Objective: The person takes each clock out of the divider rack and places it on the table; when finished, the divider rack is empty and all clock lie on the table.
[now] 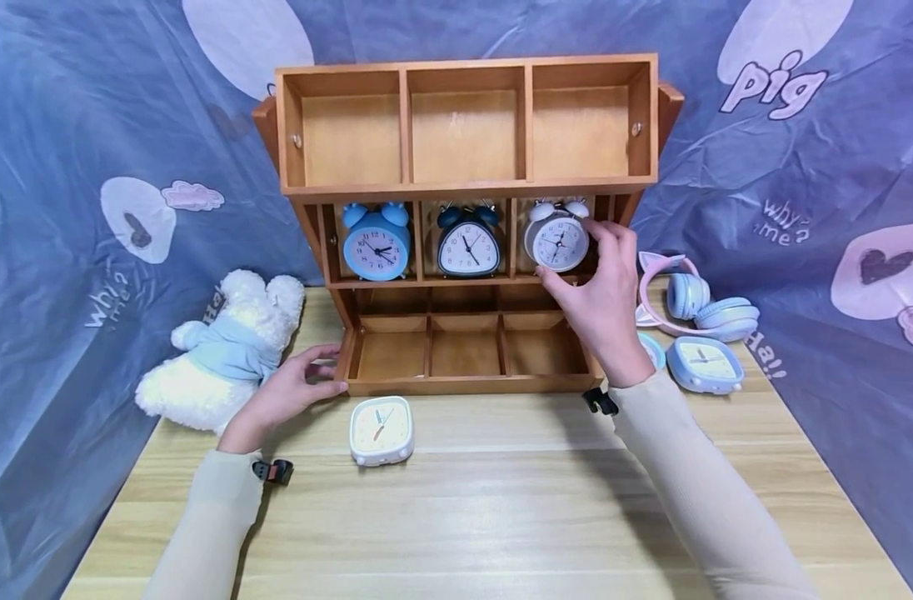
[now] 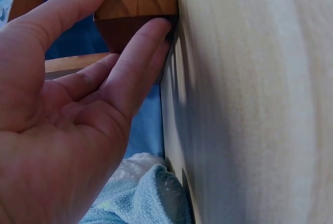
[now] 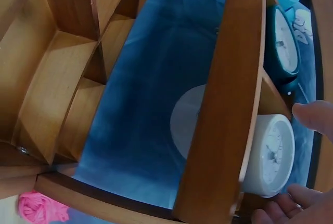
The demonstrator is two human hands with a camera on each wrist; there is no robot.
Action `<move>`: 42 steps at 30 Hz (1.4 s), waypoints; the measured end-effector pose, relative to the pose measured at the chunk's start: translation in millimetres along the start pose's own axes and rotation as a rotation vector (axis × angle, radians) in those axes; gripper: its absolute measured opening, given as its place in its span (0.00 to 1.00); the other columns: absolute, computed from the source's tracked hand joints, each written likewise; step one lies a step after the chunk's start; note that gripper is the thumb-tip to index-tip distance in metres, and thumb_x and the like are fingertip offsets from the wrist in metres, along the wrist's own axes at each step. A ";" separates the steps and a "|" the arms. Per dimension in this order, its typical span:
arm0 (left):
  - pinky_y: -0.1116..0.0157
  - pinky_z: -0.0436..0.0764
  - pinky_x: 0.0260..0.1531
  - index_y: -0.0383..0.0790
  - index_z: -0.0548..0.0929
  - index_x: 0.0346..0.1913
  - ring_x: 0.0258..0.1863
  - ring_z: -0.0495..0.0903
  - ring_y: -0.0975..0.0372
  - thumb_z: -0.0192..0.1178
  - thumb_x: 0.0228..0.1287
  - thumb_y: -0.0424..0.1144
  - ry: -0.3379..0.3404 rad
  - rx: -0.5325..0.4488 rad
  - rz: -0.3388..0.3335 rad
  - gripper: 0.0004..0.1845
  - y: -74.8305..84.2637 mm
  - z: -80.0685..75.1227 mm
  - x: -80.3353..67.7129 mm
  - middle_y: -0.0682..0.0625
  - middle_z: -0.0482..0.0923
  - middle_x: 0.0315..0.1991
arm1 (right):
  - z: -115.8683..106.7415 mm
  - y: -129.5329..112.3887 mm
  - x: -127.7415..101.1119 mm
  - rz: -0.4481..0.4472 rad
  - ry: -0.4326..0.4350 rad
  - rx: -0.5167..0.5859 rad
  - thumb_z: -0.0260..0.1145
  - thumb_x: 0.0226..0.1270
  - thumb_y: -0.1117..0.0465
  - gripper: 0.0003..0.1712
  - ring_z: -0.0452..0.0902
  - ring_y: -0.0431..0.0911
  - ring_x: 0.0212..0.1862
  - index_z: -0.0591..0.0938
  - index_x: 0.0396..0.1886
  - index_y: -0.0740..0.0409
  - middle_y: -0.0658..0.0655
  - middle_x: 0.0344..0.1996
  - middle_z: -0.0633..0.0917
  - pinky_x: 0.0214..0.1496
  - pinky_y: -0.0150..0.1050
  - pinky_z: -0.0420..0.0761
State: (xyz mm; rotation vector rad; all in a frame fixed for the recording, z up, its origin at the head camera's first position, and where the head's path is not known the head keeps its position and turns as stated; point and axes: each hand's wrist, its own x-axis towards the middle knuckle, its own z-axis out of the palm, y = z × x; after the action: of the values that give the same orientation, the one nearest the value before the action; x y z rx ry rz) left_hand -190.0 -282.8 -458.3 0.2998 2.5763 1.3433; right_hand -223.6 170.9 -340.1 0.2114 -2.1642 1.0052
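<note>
Three clocks fill the shelf's (image 1: 467, 187) middle row; right hand (image 1: 602, 292) grips the white clock (image 1: 557, 242), left hand (image 1: 287, 392) rests open.

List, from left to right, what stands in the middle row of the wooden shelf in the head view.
Light blue alarm clock → dark blue alarm clock → white alarm clock, held by the right hand.

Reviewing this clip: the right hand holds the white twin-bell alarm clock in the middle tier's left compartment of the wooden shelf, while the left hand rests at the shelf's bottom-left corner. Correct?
Not quite. In the head view the right hand grips the white twin-bell alarm clock in the middle tier's right compartment of the wooden shelf; the left compartment holds the light blue round alarm clock. The left hand does rest at the bottom-left corner.
</note>
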 end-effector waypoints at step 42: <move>0.73 0.81 0.48 0.40 0.65 0.77 0.61 0.80 0.46 0.72 0.65 0.44 0.001 -0.002 0.011 0.41 -2.7 0.0 0.2 0.38 0.75 0.68 | 25.4 12.0 5.4 -0.001 0.098 0.035 0.79 0.45 0.63 0.44 0.66 0.55 0.66 0.71 0.65 0.60 0.65 0.61 0.70 0.70 0.47 0.68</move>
State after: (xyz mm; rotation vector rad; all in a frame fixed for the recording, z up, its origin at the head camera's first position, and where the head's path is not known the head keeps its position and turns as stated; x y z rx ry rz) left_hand -190.3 -284.2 -460.5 0.3132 2.5779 1.3499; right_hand -246.5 161.6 -354.5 0.1765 -2.0595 1.0320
